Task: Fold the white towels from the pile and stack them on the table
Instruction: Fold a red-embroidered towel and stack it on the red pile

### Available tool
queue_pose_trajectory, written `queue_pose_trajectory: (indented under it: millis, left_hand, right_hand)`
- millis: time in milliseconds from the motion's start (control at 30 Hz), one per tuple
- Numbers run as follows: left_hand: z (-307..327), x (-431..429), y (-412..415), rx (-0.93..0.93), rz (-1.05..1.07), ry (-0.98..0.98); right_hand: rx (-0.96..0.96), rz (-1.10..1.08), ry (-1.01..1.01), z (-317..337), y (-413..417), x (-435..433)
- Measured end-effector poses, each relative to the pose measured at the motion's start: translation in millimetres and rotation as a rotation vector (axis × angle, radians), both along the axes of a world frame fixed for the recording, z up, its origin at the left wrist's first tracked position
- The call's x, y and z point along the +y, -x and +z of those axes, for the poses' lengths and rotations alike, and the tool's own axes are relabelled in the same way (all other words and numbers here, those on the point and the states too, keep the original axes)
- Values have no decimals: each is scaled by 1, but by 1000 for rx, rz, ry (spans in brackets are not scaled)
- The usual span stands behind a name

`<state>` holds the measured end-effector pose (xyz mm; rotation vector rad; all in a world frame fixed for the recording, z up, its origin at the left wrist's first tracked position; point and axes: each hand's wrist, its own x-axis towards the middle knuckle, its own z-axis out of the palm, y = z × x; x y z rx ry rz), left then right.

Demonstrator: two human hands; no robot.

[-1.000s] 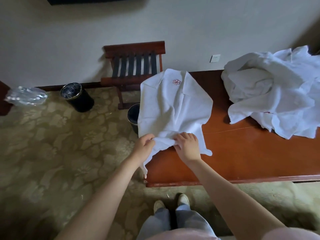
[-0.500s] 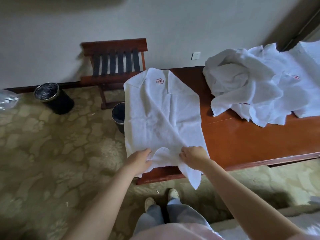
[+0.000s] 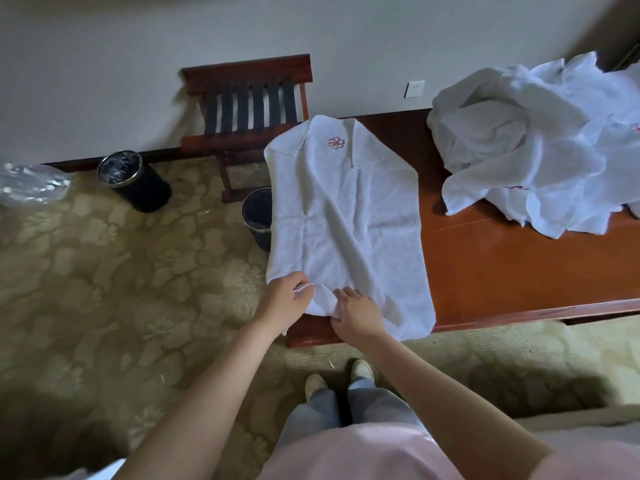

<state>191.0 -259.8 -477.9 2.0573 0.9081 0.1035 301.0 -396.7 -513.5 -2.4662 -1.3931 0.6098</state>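
Looking down, I am seeing the left hand (image 3: pixel 287 299) gripping the bunched near hem of the towel (image 3: pixel 346 220), fingers curled round the cloth. Just beside it, the right hand (image 3: pixel 358 315) is pinching the same hem. The towel is lying spread on the left end of the table (image 3: pixel 502 271), its long axis running straight away from both grips toward the wall. I am judging the coming fold as a carry forward along that axis. The pile (image 3: pixel 536 150) is sitting well apart, nearer the right hand.
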Motion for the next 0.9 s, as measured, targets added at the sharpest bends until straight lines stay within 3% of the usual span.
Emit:
queue_pose_trajectory:
  millis: [267,433,533,667,800,900]
  left_hand:
    - [-7,1,20,320,-214,-110]
    - [-21,-24,15,500,-322,-262]
    - [-32,-41,15,577,-360,-278]
    - [-43,-52,20,649,-332,-192]
    - [-46,-59,36,689,-291,-233]
    - [-38,-54,45,778,-174,-370]
  right_hand:
    - [-67,-221,-41,3,-32,-63]
    - [-131,-190,-11,10,-45,-94]
    - [-146,-62,-25,20,-51,-104]
    - [-294,114,127,24,-59,-116]
    - [-338,-28,200,18,-59,-134]
    - [-362,-106,191,16,-56,-138]
